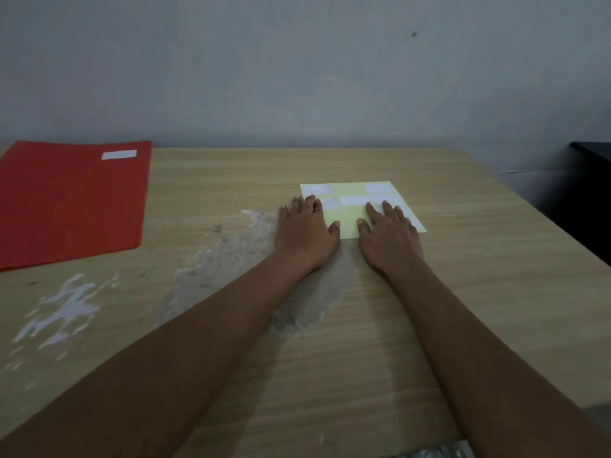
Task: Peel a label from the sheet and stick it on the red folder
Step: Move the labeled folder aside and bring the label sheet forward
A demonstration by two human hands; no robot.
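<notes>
Resting flat under both hands (347, 236), label sheet (350, 223) (red folder (72, 200) well apart)

A plain grey-blue painted wall (297, 67) fills the view from nine to three o'clock, dimly lit, with a small dark speck (414, 34) toward one o'clock. Below it spreads a light wood-grain laminate table (463, 292), its surface scuffed with a whitish worn patch (231, 259). At three o'clock, a black cabinet (588, 193) stands beside the table.

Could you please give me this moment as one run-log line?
left hand: flat on label sheet | right hand: flat on sheet | red folder: far left, one label on it
</notes>
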